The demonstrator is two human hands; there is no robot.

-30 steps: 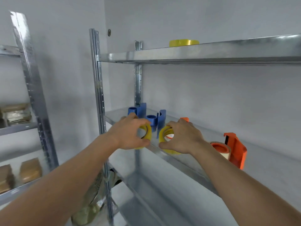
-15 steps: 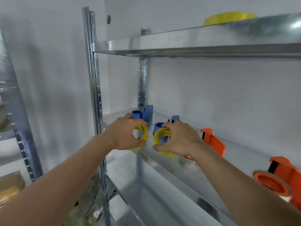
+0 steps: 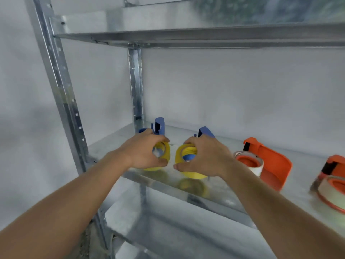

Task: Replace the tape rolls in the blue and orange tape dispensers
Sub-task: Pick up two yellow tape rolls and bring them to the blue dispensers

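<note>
We take the middle shelf (image 3: 214, 195) of the metal rack as our landmark. Nearest to us, over its front edge, are our two hands. The left hand (image 3: 143, 153) has its fingers and thumb curled round a yellow tape roll (image 3: 164, 155); the fingers lie over the top of the roll and the thumb is under it, so most of the roll is hidden and only its right part shows past the fingertips. The right hand (image 3: 204, 157) grips a second yellow tape roll (image 3: 186, 161) in the same way, with the thumb along the bottom; this roll shows to the left of the palm and a blue core is seen through its hole. The two rolls are just beside each other, apart by a small gap, near the left end of the shelf.

A little deeper on the shelf, directly behind each hand, stands a blue dispenser: the left blue dispenser (image 3: 159, 126) rises above the left fingers, and the right blue dispenser (image 3: 205, 132) above the right knuckles. We cannot tell if the rolls already sit on their hubs.

To the right on the shelf, an orange dispenser (image 3: 270, 161) holds a pale roll (image 3: 252, 163). At the right border, blurred, lies a second orange dispenser (image 3: 334, 176).
</note>
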